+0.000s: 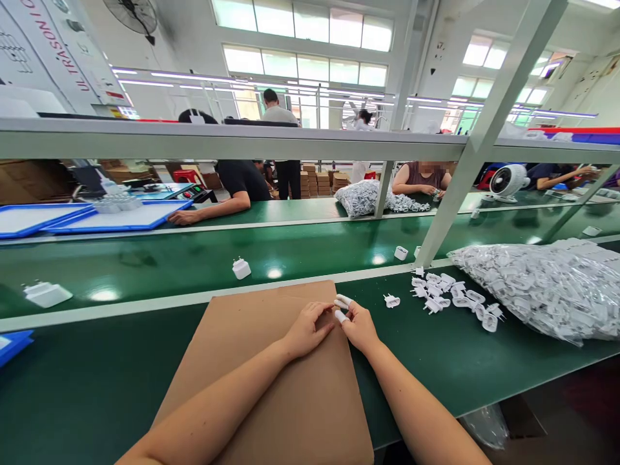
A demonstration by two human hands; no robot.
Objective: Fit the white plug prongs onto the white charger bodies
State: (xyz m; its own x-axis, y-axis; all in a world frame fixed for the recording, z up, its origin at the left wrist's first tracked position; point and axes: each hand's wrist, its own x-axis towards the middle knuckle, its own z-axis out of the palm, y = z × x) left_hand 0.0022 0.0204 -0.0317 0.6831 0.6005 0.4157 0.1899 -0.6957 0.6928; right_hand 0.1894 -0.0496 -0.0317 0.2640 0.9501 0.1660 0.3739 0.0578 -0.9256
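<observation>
My left hand [306, 329] rests on a brown cardboard sheet [271, 394] with its fingers curled. My right hand [357, 323] lies at the sheet's right edge, touching the left hand, and wears white finger cots on some fingertips. Its fingers are bent together; I cannot make out anything between them. A single white plug part [391, 300] lies just right of my right hand on the green bench [436, 361]. Further right sits a loose pile of white plug parts [453, 297].
A large clear bag of white parts [542, 287] lies at the right. White chargers [241, 268] [46, 294] sit on the green conveyor [145, 258]. Blue trays [116, 216] stand at the far left. Other people work across the belt; a metal frame post [465, 168] slants overhead.
</observation>
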